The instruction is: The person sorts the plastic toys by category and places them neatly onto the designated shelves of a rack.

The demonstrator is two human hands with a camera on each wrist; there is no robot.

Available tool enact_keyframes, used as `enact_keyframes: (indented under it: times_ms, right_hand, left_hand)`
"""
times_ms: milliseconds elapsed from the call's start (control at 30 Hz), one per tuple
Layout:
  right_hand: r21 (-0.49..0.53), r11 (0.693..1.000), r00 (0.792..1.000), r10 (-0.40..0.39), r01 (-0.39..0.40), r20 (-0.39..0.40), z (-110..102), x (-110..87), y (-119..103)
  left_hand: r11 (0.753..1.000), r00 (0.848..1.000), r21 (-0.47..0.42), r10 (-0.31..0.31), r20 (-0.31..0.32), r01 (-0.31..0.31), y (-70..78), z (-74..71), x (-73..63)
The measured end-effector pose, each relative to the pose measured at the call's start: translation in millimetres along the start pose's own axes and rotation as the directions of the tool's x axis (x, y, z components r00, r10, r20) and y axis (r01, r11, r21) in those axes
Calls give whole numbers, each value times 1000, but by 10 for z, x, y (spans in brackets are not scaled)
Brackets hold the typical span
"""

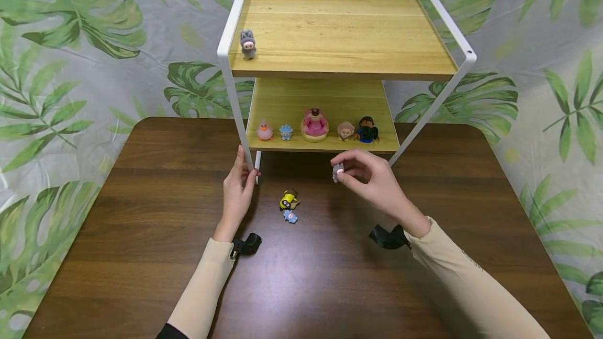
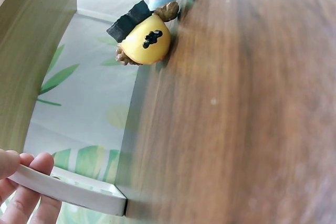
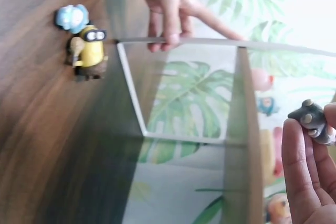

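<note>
Between thumb and fingertips, my right hand (image 1: 377, 179) pinches a small grey bunny-eared figurine (image 1: 337, 172), held in front of the lower shelf's edge; its grey body (image 3: 311, 121) also shows in the right wrist view. My left hand (image 1: 237, 192) grips the white front-left leg (image 2: 73, 191) of the shelf rack, thumb on one side and fingers on the other. On the table between the hands lie a yellow minion figurine (image 1: 288, 200) and a light blue figurine (image 1: 290, 216), close together. A similar grey bunny-eared figurine (image 1: 247, 44) stands on the top shelf's left end.
The lower shelf (image 1: 325, 89) carries a row: a pink duck (image 1: 265, 131), a small blue figurine (image 1: 286, 132), a large pink bear (image 1: 314, 125), a beige-pink figurine (image 1: 346, 131) and a dark-haired figurine (image 1: 367, 130). Above it is the wooden top shelf (image 1: 339, 35). Leaf-patterned cloth hangs behind the brown table (image 1: 155, 198).
</note>
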State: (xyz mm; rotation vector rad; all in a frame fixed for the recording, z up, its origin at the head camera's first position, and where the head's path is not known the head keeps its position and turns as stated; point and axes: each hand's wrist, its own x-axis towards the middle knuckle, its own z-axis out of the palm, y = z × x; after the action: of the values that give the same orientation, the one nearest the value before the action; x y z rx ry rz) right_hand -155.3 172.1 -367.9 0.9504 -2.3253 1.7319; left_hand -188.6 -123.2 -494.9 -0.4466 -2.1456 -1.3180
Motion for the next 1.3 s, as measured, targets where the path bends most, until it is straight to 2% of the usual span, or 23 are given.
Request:
enact_keyframes:
  times_ms: [400, 1000, 1300]
  right_hand:
    - [1, 994, 994, -109, 109, -11, -42, 170, -171]
    - [50, 987, 988, -152, 154, -29, -88, 307, -369]
    - [16, 983, 983, -183, 183, -30, -138, 379, -486]
  left_hand:
    - [1000, 1000, -9, 8, -11, -8, -13, -5, 5]
    - [1000, 1000, -5, -5, -14, 5, -2, 1, 6]
    - [1000, 1000, -12, 3, -13, -3, -1, 9, 9]
